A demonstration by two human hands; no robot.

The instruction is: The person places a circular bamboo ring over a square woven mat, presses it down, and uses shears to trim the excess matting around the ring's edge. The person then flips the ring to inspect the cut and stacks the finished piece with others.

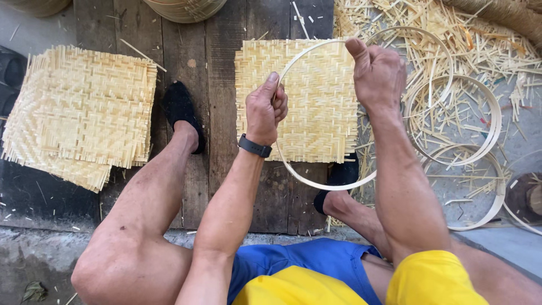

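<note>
I hold a thin bamboo hoop upright over a square woven bamboo mat that lies on the wooden boards. My left hand, with a black band on its wrist, grips the hoop's left side. Gripping the hoop's upper right part is my right hand, thumb pressed along the strip. The hoop's lower arc passes in front of my right foot in a black shoe.
A stack of woven mats lies at the left. Several bamboo rings rest on scattered bamboo shavings at the right. My left foot in a black shoe stands on the wooden boards. A basket rim shows at the top.
</note>
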